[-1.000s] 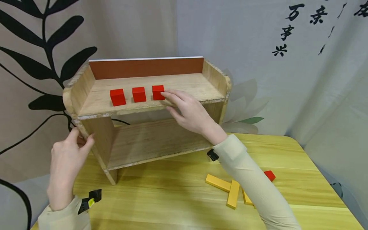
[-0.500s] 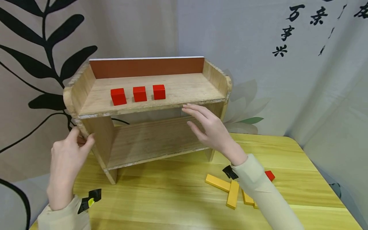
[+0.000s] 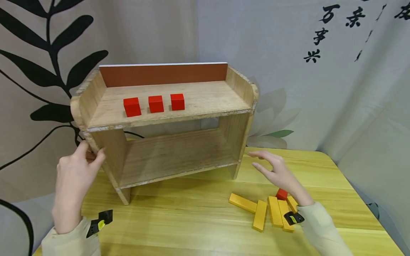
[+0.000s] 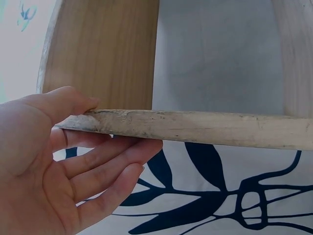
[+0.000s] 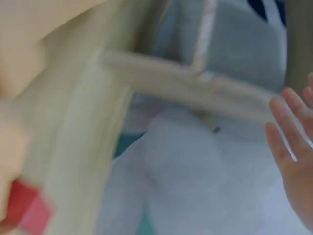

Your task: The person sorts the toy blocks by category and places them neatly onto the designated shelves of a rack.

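A two-tier wooden shelf (image 3: 179, 151) stands on the table, with three red cubes (image 3: 156, 104) in a row on its upper board. My left hand (image 3: 75, 174) grips the shelf's left side panel; in the left wrist view its thumb lies on one face of the panel (image 4: 195, 128) and the fingers on the other. My right hand (image 3: 275, 170) is in the air right of the shelf, fingers extended and holding nothing. Below it on the table lie several yellow blocks (image 3: 259, 216) and another red cube (image 3: 282, 194), partly covered by the right forearm.
The wooden table (image 3: 192, 220) extends to the right and front of the shelf. Behind it hangs a pale curtain (image 3: 250, 42) with black lettering and a dark leaf print. A black cable (image 3: 24, 217) curves at the lower left.
My right hand has left the rightmost cube on the upper board and moved right and down, over the loose blocks. The left hand keeps its grip on the shelf.
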The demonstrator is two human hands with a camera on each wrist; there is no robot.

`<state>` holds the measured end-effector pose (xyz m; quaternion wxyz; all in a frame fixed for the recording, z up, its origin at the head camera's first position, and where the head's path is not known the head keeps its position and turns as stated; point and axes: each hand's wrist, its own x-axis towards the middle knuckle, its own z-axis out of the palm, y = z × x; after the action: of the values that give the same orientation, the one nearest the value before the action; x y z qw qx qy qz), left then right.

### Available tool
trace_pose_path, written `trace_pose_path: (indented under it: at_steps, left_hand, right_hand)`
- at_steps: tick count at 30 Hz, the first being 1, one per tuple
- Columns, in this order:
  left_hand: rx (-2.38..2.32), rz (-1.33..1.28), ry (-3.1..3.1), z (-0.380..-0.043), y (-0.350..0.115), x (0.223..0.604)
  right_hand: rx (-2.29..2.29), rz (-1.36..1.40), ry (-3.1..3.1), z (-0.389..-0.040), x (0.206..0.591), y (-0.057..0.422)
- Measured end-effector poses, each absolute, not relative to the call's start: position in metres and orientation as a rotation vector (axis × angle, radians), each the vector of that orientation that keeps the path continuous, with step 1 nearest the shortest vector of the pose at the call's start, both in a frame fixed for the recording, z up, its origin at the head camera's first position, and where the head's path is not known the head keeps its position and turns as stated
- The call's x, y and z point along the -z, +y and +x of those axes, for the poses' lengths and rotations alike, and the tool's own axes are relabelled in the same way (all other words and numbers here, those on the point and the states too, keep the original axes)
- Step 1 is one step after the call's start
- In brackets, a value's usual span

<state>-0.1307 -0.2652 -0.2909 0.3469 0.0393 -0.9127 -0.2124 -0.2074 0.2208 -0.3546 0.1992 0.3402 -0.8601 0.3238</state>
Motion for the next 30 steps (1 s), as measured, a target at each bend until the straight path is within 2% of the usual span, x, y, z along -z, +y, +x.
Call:
trace_pose_path:
  at_steps: [9, 14, 25, 30]
  left_hand:
    - [0.558, 0.092, -2.374, -0.131, -0.265, 0.291]
    - [0.559, 0.098, -2.375, -0.131, -0.265, 0.291]
    - [0.553, 0.095, -2.376, -0.131, -0.265, 0.291]
    - [0.553, 0.093, -2.373, -0.13, -0.265, 0.291]
  right_hand:
    - [-0.928, 0.719, -2.638, -0.195, 0.4, 0.292]
    - [-0.975, 0.684, -2.747, -0.193, 0.419, 0.319]
    - [-1.221, 0.791, -2.947, -0.202, 0.442, 0.349]
    - [-1.185, 0.784, -3.021, -0.205, 0.445, 0.352]
